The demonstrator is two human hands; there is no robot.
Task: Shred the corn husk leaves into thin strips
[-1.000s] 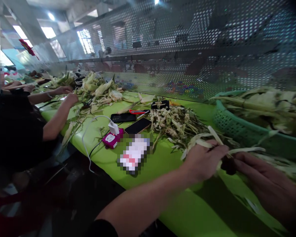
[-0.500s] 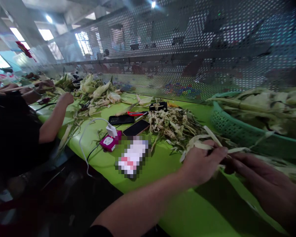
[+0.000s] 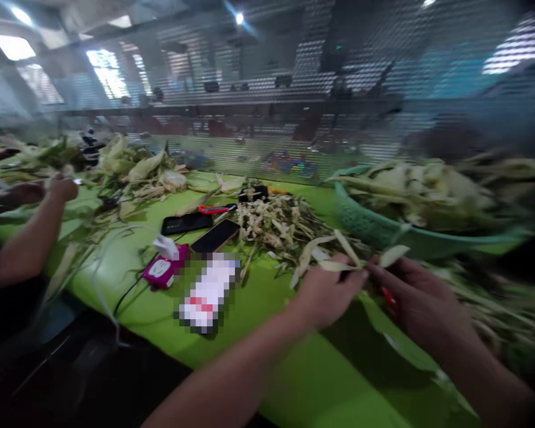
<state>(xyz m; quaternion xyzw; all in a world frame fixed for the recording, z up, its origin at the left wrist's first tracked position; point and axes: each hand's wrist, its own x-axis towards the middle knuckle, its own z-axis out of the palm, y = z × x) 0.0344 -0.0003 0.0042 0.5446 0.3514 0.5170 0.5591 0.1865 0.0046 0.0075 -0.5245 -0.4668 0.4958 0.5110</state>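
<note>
Pinching pale husk strips [image 3: 346,246] between fingers [image 3: 390,282] of left hand [image 3: 326,294] and right hand [image 3: 421,300]; probably light, pliable, easily torn; best gripped near the crossing, not the tips.

Behind my right grip [image 3: 421,300], a basket [image 3: 363,223] of husks [image 3: 432,193] stands on the table [image 3: 263,294]. Left of the basket lies a plant heap [image 3: 285,223]; farther left, a phone [image 3: 214,236], then a power socket [image 3: 161,270].

Pale husk strips [image 3: 348,248], right of frame centre: flat, narrow, ends splayed. One end tilts up-left, one lies near level leftward, a broader tip angles up-right. Pinched middle mostly hidden. Red piece [image 3: 389,299] just below, mostly covered, can't ID.
</note>
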